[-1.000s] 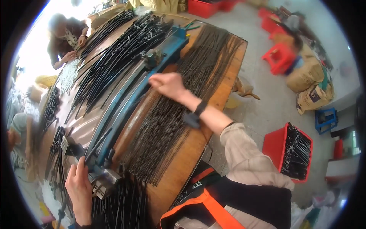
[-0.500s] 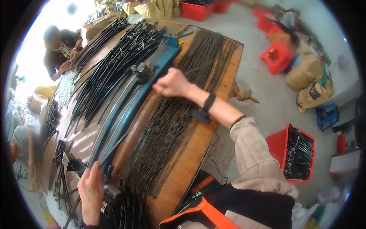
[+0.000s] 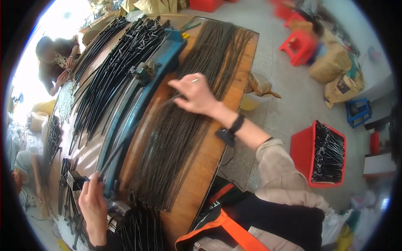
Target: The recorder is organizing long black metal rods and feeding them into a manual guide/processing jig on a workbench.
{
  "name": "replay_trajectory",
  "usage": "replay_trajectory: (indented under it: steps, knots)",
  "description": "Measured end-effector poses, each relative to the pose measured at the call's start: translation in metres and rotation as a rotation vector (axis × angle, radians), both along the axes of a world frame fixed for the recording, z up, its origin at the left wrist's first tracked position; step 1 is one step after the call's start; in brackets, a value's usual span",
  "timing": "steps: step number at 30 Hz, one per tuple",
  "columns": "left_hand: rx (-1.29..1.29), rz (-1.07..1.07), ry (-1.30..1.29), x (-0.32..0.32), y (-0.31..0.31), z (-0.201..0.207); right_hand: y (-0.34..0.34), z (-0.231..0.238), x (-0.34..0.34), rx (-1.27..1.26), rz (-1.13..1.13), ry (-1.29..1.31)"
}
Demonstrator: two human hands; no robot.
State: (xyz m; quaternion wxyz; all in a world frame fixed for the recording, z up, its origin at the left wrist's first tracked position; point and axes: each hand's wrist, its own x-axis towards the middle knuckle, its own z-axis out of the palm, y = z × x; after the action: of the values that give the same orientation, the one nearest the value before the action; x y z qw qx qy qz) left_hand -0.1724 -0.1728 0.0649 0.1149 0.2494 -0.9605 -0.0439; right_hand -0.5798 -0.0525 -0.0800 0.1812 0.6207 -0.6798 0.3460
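1. Vs 0.5 s ago (clock = from mid view): R hand [image 3: 196,95] was a loose fist right by the blue rail [image 3: 169,54]; now it's farther off the rail, near 12, w/ forefinger + thumb apart. Whole view's shifted a bit too, bench [image 3: 190,171] sits more to 9.
2. A thin grey strand [image 3: 164,103] now shows, running from near R thumb tip down toward 8. Looks coiled, but v. blurry.
3. R hand pose: knuckles up, forefinger pointing to 9, arm coming in from approx 5. Gap b/w forefinger + thumb is part open; can't tell if the other fingers pinch the strand.
4. L hand [image 3: 93,205] is at 8, upright, fingers toward 12, thumb side to the rail. Fingertips are closed in narrow on a dark rod [image 3: 112,158].
5. Rod's also approx 8, slim + straight, slanting up toward 1 from those fingertips, over the rail's near end.
6. Textures: wire coils [image 3: 167,142] = dull brown-grey, ridged, long, laid side by side mid view on bare orange-brown wood. Rail = painted metal, chipped-looking, long.
7. Black rods [image 3: 111,79] at 10: smooth, skinny, pale wire bits on their upper ends. Red bin [image 3: 302,157] btw 3 and 4: smooth plastic, stuffed w/ similar black pieces.
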Motion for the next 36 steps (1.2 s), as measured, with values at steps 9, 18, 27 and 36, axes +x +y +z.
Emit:
replay_trajectory:
  steps: [9,18,27,36]
  knots:
    - [-0.058,0.061,0.147,0.026,0.003,0.01,0.092,-0.041,-0.125,0.425,-0.656,-0.009]
    - [-0.053,0.089,0.137,0.017,0.027,0.009,0.103,-0.021,-0.142,0.598,-0.561,0.086]
    - [-0.014,0.096,0.145,0.025,0.031,0.002,0.097,-0.023,-0.145,0.408,-0.401,0.236]
    - [-0.029,0.071,0.146,0.026,0.034,0.0,0.093,-0.044,-0.138,0.318,-0.34,0.017]
